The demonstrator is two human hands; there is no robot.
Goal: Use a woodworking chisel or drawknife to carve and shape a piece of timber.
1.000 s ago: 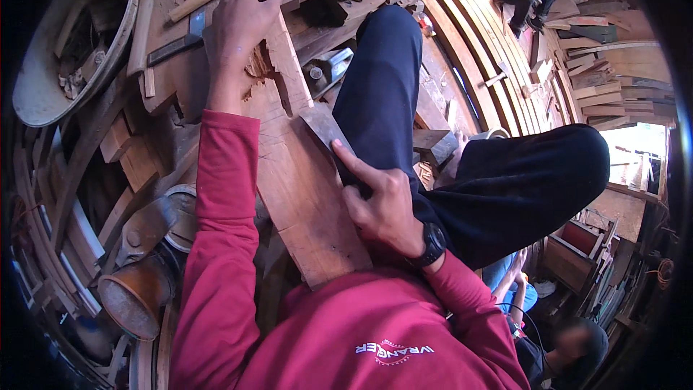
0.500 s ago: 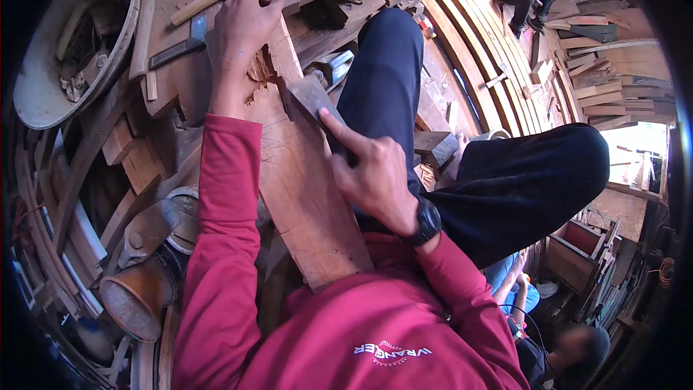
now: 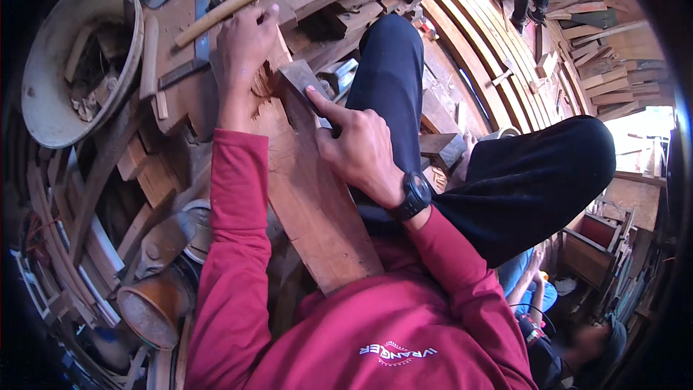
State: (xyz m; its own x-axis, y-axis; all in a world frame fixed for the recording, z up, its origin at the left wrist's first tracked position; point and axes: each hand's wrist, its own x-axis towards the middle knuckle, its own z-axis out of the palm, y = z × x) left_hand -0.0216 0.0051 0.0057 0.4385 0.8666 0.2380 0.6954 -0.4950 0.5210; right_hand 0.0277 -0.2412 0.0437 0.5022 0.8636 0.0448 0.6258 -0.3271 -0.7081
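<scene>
A long brown wooden board (image 3: 317,209) slants away from my belly, its near end against my shirt. Close to the far end is a rough, splintered hollow (image 3: 264,83). My left hand (image 3: 245,40) is closed round the far end of the board, just beyond that hollow; some fingers are hidden. In my right hand (image 3: 364,148) is a flat, wide metal blade (image 3: 297,81), index finger stretched along it. The blade lies at the board's right edge beside the hollow. Its handle, if any, is hidden in my palm.
A wooden stick (image 3: 225,13) and a metal square (image 3: 184,72) lie past my left hand. A white basin (image 3: 133,58) with scraps stands left. Further round are an orange bucket (image 3: 155,310), my bent knee (image 3: 393,36), a hammer (image 3: 502,76) and another person (image 3: 534,282) at lower right.
My right hand has pushed the metal blade farther along the board, past the splintered hollow toward my left hand. My left hand keeps its hold. The whole view has shifted slightly.
</scene>
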